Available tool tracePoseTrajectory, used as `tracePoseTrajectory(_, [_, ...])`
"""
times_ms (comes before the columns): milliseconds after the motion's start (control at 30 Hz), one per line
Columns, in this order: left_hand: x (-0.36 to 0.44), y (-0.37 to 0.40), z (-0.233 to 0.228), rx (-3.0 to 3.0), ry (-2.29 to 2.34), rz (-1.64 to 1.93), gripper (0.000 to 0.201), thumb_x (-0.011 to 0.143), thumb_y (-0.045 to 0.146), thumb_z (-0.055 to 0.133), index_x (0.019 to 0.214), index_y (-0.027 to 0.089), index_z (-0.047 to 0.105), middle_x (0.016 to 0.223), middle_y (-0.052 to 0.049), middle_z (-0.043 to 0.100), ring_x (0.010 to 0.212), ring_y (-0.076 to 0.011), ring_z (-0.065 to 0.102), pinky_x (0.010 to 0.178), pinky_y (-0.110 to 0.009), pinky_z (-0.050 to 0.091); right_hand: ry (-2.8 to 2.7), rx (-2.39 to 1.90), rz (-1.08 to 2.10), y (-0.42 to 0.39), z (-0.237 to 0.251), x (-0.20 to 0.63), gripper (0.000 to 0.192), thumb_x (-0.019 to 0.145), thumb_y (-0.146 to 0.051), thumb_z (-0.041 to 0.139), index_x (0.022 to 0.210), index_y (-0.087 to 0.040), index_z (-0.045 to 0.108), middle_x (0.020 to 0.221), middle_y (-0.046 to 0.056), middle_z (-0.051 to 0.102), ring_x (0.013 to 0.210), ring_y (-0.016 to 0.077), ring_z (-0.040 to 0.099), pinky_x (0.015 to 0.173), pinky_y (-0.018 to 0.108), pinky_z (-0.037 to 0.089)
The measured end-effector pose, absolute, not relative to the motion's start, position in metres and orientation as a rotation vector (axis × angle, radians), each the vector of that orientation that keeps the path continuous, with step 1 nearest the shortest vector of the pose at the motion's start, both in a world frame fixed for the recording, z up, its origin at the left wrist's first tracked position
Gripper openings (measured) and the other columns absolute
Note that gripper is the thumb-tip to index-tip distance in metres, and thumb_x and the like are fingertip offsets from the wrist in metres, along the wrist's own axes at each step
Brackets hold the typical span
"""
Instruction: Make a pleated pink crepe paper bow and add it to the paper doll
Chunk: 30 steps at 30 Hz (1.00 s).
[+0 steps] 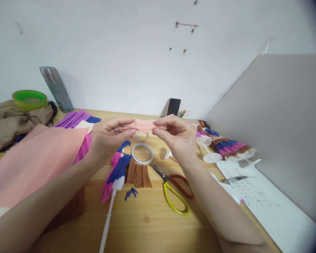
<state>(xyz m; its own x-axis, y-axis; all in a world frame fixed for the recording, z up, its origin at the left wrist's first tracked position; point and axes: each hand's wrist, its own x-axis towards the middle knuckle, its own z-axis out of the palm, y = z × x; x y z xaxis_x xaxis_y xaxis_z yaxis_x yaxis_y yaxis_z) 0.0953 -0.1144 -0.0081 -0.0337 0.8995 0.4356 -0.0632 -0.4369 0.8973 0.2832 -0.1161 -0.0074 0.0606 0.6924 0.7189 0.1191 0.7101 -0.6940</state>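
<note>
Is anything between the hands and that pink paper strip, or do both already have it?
Nothing visible stands between them. The left hand and the right hand both pinch the pink paper strip, one at each end, above the table. The tape ring and scissors lie below, apart from it.

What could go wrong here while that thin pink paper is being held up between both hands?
The pink paper strip is pinched between the left hand and the right hand; pulling them apart might tear it. The scissors lie open just under the right forearm, so lowering it could catch a blade. The paper doll below could be crushed by a dropping wrist.
</note>
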Motion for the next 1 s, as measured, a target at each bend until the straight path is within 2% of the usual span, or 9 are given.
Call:
tracePoseTrajectory(100, [0.095,-0.114,-0.008,1.447,0.922,1.569,0.024,0.057,0.020,0.084,0.080,0.022,0.076,0.072,-0.002,0.076,0.060,-0.0166,0.071,0.061,-0.026,0.061,-1.484,-0.699,0.491,-0.116,-0.008,0.283,0.011,0.069,-0.018,0.081,0.077,-0.021,0.074,0.072,-0.001,0.070,0.065,0.0124,0.062,0.059,0.026,0.052])
tracePoseTrajectory(300, [0.096,-0.117,-0.004,1.420,0.919,1.568,0.021,0.058,0.020,0.083,0.077,0.022,0.074,0.062,-0.001,0.071,0.057,-0.0178,0.069,0.061,-0.030,0.060,-1.462,-0.668,0.527,-0.116,-0.008,0.282,0.011,0.069,-0.017,0.080,0.077,-0.022,0.075,0.071,-0.001,0.070,0.065,0.0127,0.063,0.059,0.027,0.053])
tracePoseTrajectory(500, [0.098,-0.121,-0.001,1.379,0.948,1.621,0.017,0.057,0.018,0.083,0.070,0.020,0.071,0.065,0.000,0.072,0.058,-0.0140,0.068,0.059,-0.025,0.058,-1.457,-0.711,0.528,-0.115,-0.010,0.282,0.012,0.069,-0.023,0.081,0.079,-0.022,0.075,0.075,0.001,0.071,0.067,0.0139,0.063,0.059,0.028,0.052])
tracePoseTrajectory(733, [0.093,-0.123,0.002,1.640,1.096,1.647,0.017,0.061,0.015,0.079,0.078,0.020,0.078,0.072,0.000,0.076,0.062,-0.0131,0.068,0.061,-0.023,0.058,-1.480,-0.685,0.517,-0.116,-0.009,0.281,0.014,0.070,-0.014,0.077,0.080,-0.023,0.076,0.076,-0.001,0.073,0.067,0.0133,0.063,0.059,0.027,0.051])
tracePoseTrajectory(1000, [0.093,-0.123,-0.002,1.795,1.140,1.723,0.009,0.070,0.017,0.074,0.076,0.023,0.077,0.078,-0.001,0.077,0.069,-0.0157,0.070,0.066,-0.027,0.058,-1.599,-0.828,0.248,-0.114,-0.014,0.287,0.011,0.075,-0.023,0.078,0.086,-0.024,0.077,0.078,0.003,0.074,0.076,0.0188,0.064,0.070,0.035,0.051])
